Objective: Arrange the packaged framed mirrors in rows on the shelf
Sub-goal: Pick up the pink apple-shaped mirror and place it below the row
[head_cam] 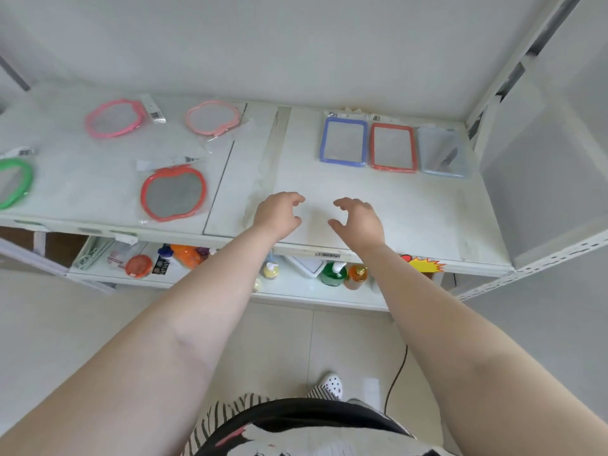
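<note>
Hands first: our left hand (279, 213) and right hand (358, 218) hover side by side over the bare front part of the shelf (378, 205), fingers curled and spread apart, with nothing in either one. We hold them there, we judge, because this open patch sits between the two groups of mirrors and either group can be reached from it.

At the back right, three rectangular mirrors lie flat in a row, edges almost touching: the blue-framed mirror (343, 142), the red-framed mirror (393, 147) and a pale blue mirror (441, 152) next to the shelf's upright. Their header cards point to the back wall, which keeps the frames squared to one another (a tidy start to a row, as we read it).

On the left, the apple-shaped mirrors are scattered and well apart: a pink apple mirror (115, 118) and a light pink apple mirror (213, 117) at the back, a red apple mirror (173, 194) near the front edge, and a green apple mirror (14, 182) half cut off at the far left. Their plastic sleeves lie at odd angles, so these look unsorted.

We judge the next move to be a reach with the left hand to the red apple mirror, the closest loose piece. The glossy sleeves may slide on the smooth shelf, so a grip on the frame itself seems wiser.
</note>
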Demonstrator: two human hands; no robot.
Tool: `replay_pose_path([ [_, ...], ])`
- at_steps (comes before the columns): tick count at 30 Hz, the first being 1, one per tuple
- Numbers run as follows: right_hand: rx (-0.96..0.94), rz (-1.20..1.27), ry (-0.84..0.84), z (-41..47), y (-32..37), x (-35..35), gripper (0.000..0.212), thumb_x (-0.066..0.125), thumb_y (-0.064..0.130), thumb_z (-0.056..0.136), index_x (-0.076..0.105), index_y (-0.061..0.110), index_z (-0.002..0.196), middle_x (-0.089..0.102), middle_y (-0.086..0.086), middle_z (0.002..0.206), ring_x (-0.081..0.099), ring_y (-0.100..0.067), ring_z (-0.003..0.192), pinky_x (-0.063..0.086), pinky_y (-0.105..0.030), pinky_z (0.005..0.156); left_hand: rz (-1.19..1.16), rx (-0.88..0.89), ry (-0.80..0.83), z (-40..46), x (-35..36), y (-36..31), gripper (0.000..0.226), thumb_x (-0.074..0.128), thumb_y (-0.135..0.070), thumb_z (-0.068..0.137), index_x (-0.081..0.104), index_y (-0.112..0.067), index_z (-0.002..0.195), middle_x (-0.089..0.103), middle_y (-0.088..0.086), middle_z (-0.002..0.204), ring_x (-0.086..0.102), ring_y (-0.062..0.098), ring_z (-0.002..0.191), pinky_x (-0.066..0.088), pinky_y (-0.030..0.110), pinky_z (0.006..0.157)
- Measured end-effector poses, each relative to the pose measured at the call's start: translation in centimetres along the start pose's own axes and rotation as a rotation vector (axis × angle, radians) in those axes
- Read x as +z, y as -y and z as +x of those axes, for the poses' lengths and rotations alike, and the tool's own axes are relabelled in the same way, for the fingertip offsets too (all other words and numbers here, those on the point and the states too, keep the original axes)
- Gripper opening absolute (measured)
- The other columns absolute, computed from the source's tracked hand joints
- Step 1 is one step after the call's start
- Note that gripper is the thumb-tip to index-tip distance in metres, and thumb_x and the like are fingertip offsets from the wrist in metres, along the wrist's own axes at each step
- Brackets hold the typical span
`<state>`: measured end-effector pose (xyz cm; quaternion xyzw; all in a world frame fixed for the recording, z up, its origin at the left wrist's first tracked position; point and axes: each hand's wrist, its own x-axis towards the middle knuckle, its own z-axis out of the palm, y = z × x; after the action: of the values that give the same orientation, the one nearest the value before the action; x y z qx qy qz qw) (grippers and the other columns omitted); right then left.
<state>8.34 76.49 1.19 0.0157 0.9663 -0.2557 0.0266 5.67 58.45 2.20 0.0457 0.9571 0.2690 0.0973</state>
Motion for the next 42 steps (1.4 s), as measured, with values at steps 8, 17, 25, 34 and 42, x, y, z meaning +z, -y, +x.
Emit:
replay_pose_path([
  [8,-0.057,0.021,0.044,-4.9,11.2,7.5,0.043,0.062,0.029,0.089,0.055,0.022,0.13,0.061,0.0,0.123,0.05,-0.022,0.12,0.045,-0.032,0.087,0.019,-0.047,-0.043,-8.3,-6.2,13.2,0.054,0.059,-0.006,0.081,0.055,-0.022,0.132,0.061,-0.001,0.132,0.056,0.021,0.121,0.046,0.034,0.099],
  [17,-0.122,0.065,0.105,-8.9,27.2,15.9,0.047,0.066,0.025,0.084,0.056,0.02,0.13,0.061,-0.004,0.125,0.054,-0.024,0.118,0.048,-0.035,0.09,0.037,-0.148,-0.164,-16.3,-15.7,28.6,0.051,0.063,-0.011,0.079,0.059,-0.021,0.128,0.062,0.002,0.13,0.057,0.024,0.122,0.046,0.033,0.101],
  [25,-0.193,0.009,0.186,-8.9,34.8,21.0,0.045,0.063,0.024,0.082,0.057,0.022,0.127,0.062,-0.004,0.122,0.054,-0.023,0.116,0.046,-0.033,0.087,-0.021,-0.178,-0.2,-18.2,-17.6,35.3,0.046,0.059,-0.008,0.078,0.062,-0.021,0.122,0.067,0.007,0.122,0.061,0.027,0.115,0.05,0.038,0.095],
  [34,-0.26,0.045,0.19,0.0,40.4,23.7,0.046,0.067,0.025,0.084,0.056,0.021,0.128,0.063,-0.001,0.121,0.057,-0.02,0.113,0.047,-0.033,0.087,-0.011,-0.245,-0.204,-12.4,-22.7,40.0,0.051,0.06,-0.009,0.083,0.054,-0.02,0.133,0.059,0.003,0.133,0.055,0.023,0.122,0.045,0.033,0.1],
  [42,-0.26,0.002,0.179,7.1,44.3,24.3,0.045,0.067,0.029,0.085,0.056,0.022,0.128,0.063,-0.001,0.121,0.056,-0.019,0.115,0.05,-0.037,0.091,-0.019,-0.24,-0.219,-6.3,-27.0,43.7,0.051,0.059,-0.009,0.085,0.052,-0.017,0.135,0.058,0.005,0.134,0.052,0.025,0.125,0.044,0.034,0.101],
])
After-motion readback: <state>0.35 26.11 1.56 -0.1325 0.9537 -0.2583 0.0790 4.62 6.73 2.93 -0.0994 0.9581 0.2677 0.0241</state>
